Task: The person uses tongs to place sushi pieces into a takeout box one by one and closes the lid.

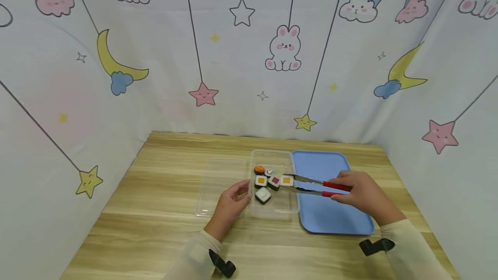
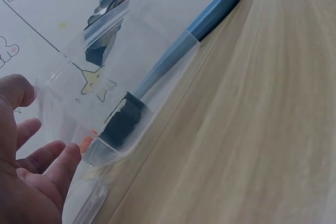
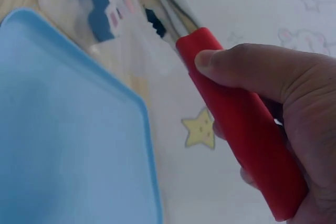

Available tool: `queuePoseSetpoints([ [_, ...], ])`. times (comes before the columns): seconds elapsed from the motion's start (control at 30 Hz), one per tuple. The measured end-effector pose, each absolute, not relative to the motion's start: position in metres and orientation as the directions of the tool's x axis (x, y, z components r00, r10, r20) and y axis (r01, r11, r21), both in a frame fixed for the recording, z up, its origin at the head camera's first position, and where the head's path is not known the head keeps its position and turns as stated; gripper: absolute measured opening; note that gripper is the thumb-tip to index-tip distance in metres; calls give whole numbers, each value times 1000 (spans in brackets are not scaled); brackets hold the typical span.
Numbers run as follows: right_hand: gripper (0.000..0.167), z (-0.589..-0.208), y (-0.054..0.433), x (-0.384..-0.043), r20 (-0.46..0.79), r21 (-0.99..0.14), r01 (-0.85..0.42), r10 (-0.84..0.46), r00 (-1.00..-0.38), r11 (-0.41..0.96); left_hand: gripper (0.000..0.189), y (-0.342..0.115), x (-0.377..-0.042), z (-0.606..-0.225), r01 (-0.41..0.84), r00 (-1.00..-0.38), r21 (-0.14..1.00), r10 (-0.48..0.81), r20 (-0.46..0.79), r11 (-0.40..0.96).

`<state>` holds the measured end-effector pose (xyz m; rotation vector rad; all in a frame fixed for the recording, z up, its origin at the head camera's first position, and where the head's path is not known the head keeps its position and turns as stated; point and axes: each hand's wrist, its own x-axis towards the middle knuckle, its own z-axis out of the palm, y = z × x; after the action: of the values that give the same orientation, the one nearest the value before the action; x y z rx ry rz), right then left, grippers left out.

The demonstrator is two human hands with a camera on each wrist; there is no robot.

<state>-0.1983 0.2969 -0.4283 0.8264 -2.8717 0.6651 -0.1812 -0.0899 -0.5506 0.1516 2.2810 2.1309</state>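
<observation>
My right hand point(image 1: 359, 191) grips red-handled metal tongs point(image 3: 231, 114). Their tips straddle a toy sushi piece with an orange centre point(image 1: 286, 180), over the right side of a clear plastic box point(image 1: 278, 205). More toy sushi lies in the box: an orange-topped piece point(image 1: 259, 170), a small round roll point(image 1: 269, 172), another orange-centred piece point(image 1: 261, 181), a red-centred piece point(image 1: 274, 182) and a white-topped piece point(image 1: 263, 195). My left hand point(image 1: 230, 202) rests its fingertips against the box's left wall, thumb and fingers spread; the left wrist view shows these fingers point(image 2: 65, 163) right at the wall.
A blue tray point(image 1: 327, 215) lies to the right of the box, partly under my right hand and the tongs. Left of the box is a clear plastic lid point(image 1: 221, 176) on the wooden table point(image 1: 155, 193). A patterned curtain point(image 1: 241, 59) surrounds the table's back and sides.
</observation>
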Motion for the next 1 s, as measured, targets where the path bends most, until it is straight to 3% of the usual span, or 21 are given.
queuePoseSetpoints([
  [0.37,22,-387,232,-235,-60,-118,-634,-642,-764,765,45,-88,-180,-552,81,-994,995,74,78,49],
  [0.57,18,-372,208,-241,-115,-10,-682,-679,-725,731,46,-88,-179,-549,88,-993,995,77,84,41],
  [0.83,23,-376,218,-236,-48,-7,-699,-698,-714,715,46,-90,-180,-549,85,-993,996,84,82,33],
  [0.93,30,-381,240,-232,19,-79,-652,-653,-758,754,46,-90,-179,-549,81,-993,996,86,78,30],
  [1.0,38,-385,260,-226,62,-161,-564,-562,-825,810,46,-90,-179,-548,83,-993,996,88,81,29],
])
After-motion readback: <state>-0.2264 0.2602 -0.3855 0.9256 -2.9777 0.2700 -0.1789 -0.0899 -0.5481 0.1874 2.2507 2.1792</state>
